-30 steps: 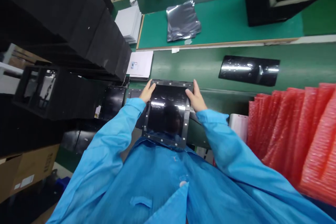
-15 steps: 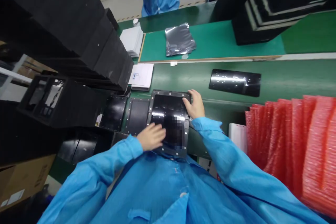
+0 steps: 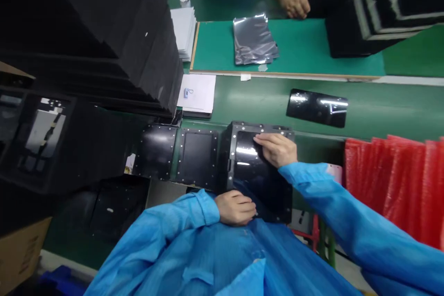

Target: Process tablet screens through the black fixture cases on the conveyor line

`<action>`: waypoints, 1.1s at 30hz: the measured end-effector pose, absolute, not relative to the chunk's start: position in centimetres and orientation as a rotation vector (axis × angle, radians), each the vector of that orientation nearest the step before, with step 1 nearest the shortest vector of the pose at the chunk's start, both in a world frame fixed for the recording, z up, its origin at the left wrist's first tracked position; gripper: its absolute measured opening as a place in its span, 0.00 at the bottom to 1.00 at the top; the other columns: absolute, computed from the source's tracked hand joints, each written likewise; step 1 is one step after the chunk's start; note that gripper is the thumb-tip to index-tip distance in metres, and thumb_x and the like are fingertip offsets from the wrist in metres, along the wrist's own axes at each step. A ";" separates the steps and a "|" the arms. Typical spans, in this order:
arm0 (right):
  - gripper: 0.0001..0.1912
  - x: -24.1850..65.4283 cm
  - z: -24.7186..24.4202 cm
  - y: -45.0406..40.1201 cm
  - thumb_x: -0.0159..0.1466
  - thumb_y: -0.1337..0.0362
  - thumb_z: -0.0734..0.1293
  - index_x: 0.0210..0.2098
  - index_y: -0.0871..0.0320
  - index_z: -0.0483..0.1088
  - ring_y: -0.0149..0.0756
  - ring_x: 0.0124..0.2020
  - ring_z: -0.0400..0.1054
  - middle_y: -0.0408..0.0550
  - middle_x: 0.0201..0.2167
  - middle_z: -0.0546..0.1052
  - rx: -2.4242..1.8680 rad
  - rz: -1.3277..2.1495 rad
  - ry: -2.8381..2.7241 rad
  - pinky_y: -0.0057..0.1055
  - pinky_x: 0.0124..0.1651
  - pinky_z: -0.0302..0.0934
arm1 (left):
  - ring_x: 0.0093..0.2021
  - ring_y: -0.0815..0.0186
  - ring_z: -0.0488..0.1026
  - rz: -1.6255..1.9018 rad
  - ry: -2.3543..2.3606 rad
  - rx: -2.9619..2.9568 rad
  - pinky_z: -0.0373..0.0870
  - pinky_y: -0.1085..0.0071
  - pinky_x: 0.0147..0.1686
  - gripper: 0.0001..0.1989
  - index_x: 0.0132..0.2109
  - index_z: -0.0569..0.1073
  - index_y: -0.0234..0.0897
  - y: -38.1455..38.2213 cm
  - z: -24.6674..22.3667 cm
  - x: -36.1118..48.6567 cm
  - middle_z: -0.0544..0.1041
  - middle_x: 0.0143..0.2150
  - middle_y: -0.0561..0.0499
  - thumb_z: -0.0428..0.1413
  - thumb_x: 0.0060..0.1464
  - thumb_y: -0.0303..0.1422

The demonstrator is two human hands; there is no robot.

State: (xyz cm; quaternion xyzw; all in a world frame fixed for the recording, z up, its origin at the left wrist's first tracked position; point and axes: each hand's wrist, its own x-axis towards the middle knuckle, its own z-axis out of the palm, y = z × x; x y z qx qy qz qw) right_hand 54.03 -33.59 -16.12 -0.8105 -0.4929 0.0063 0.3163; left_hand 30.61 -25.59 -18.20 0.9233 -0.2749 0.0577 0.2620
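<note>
In front of my body a glossy black panel (image 3: pixel 249 171) lies within a black frame (image 3: pixel 231 159) dotted with pale round studs, on top of a box-like block. My right hand (image 3: pixel 277 149) rests over the panel's upper part, thumb and fingers pinched together. What they pinch, if anything, is too small to make out. Down at the panel's lower left corner is my left hand (image 3: pixel 236 208), its fingers curled inward and closed. Whatever lies under those fingers is hidden. Two more studded black frames, a flat one (image 3: pixel 197 155) and a shinier one (image 3: pixel 156 148), sit to the left.
Red bubble-wrap bags (image 3: pixel 391 185) stand at right. A glossy black sheet (image 3: pixel 317 107) lies ahead, with silvery bags (image 3: pixel 255 39) on the raised green board (image 3: pixel 215 51). Stacked black foam (image 3: pixel 138 51) rises at left. Across the bench a co-worker's hand (image 3: pixel 294 2) touches black material.
The view has shifted. My right hand went from the frame's upper right corner onto the panel, fingers now pinched. My left hand slid to the lower edge and closed. The co-worker leaned in.
</note>
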 end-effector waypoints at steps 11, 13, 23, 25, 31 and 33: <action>0.14 40.6 -12.5 -37.0 0.61 0.57 0.61 0.34 0.55 0.76 0.43 0.35 0.74 0.50 0.33 0.80 -2.139 0.091 -0.616 0.40 0.40 0.70 | 0.66 0.49 0.55 -0.111 0.964 2.269 0.54 0.53 0.62 0.28 0.60 0.63 0.30 -10.4 -22.9 25.7 0.58 0.64 0.31 0.55 0.52 0.32; 0.17 38.4 -12.6 -37.5 0.60 0.53 0.61 0.25 0.56 0.74 0.39 0.24 0.72 0.48 0.23 0.77 -2.046 0.271 -0.438 0.35 0.28 0.67 | 0.67 0.46 0.50 -0.158 1.133 2.210 0.53 0.53 0.62 0.31 0.61 0.61 0.30 -10.7 -24.0 26.2 0.53 0.66 0.30 0.56 0.51 0.32; 0.25 37.7 -14.1 -36.4 0.59 0.54 0.60 0.10 0.56 0.51 0.26 0.13 0.48 0.39 0.09 0.56 -1.866 0.550 -0.719 0.27 0.19 0.42 | 0.56 0.54 0.70 0.045 1.313 1.826 0.66 0.58 0.56 0.29 0.59 0.64 0.33 -11.3 -21.0 28.4 0.72 0.54 0.38 0.57 0.50 0.35; 0.24 38.0 -14.5 -36.6 0.58 0.57 0.60 0.11 0.56 0.49 0.25 0.13 0.47 0.38 0.09 0.54 -1.804 0.570 -0.822 0.28 0.20 0.42 | 0.52 0.56 0.73 0.130 1.074 1.789 0.68 0.61 0.54 0.25 0.54 0.69 0.34 -12.2 -20.3 27.7 0.76 0.49 0.43 0.58 0.48 0.36; 0.08 38.3 -14.1 -38.0 0.53 0.58 0.68 0.25 0.56 0.71 0.32 0.24 0.66 0.43 0.23 0.74 -1.488 0.794 -0.899 0.28 0.27 0.59 | 0.49 0.51 0.74 0.383 0.998 1.919 0.69 0.53 0.53 0.25 0.51 0.74 0.33 -18.8 -14.4 27.7 0.79 0.44 0.42 0.54 0.50 0.43; 0.22 38.8 -13.5 -38.5 0.52 0.52 0.70 0.44 0.54 0.73 0.39 0.37 0.72 0.49 0.40 0.77 -1.290 0.886 -0.808 0.33 0.37 0.66 | 0.53 0.53 0.72 0.386 0.796 2.198 0.66 0.54 0.57 0.24 0.55 0.71 0.39 -22.9 -11.5 27.3 0.76 0.51 0.44 0.53 0.54 0.43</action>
